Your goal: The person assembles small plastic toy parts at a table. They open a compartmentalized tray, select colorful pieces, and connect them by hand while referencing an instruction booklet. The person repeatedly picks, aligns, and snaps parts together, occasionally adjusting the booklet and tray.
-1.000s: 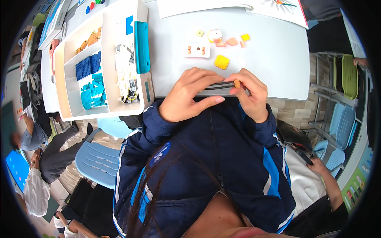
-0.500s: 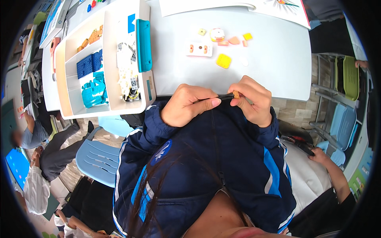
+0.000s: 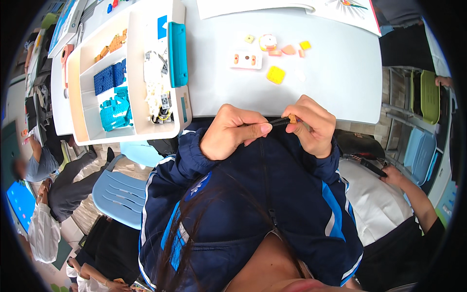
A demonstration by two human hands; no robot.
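Just off the front edge of the table, both of my hands are closed in pinches. My left hand (image 3: 229, 130) grips one end of a thin black ribbed rod (image 3: 280, 121) between thumb and forefinger. At the rod's other end, my right hand (image 3: 312, 127) pinches a small orange-brown building brick (image 3: 292, 118). Rod and brick meet at the right fingertips, but whether they are joined I cannot tell. Beyond the hands lie a yellow square plate (image 3: 276, 74), a white block with orange studs (image 3: 246, 60) and a round white piece (image 3: 268, 42).
On the left stands a white sorting box (image 3: 183, 109) with a teal handle (image 3: 178, 54), holding blue, teal, orange and white bricks in compartments. Open printed sheets (image 3: 262, 9) lie at the far edge. A seated person's arm (image 3: 413, 192) is at my right, and a blue chair (image 3: 119, 197) at my left.
My hands have shifted slightly toward my body, still holding the rod and the brick. The rod's angle has changed a little. The person's arm at my right has moved up.
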